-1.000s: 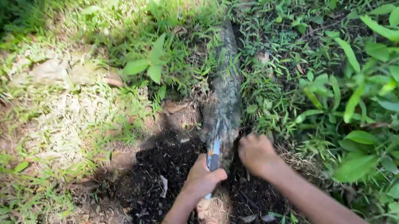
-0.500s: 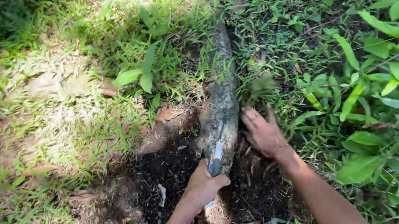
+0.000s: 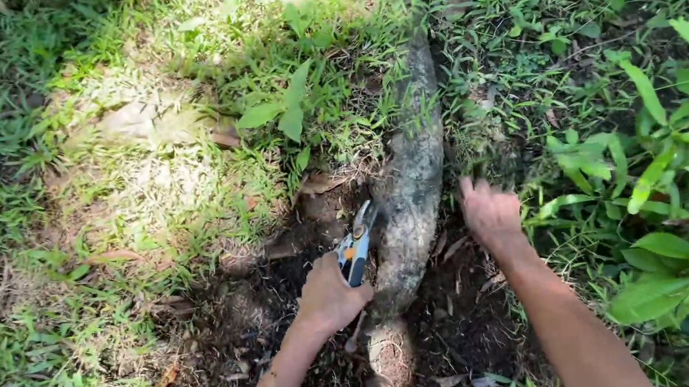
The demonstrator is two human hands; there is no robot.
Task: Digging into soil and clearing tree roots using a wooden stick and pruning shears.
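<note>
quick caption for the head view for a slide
Left hand holds small pruning shears beside a thick exposed root in dark soil; right hand rests by grass.

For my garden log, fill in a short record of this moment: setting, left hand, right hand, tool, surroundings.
setting: dug patch of dark soil around a thick root
left hand: gripping pruning shears against the root's left side
right hand: empty, fingers spread, on the ground right of the root
tool: grey blades, blue and orange handles
surroundings: grass to the left, leafy plants to the right
</note>
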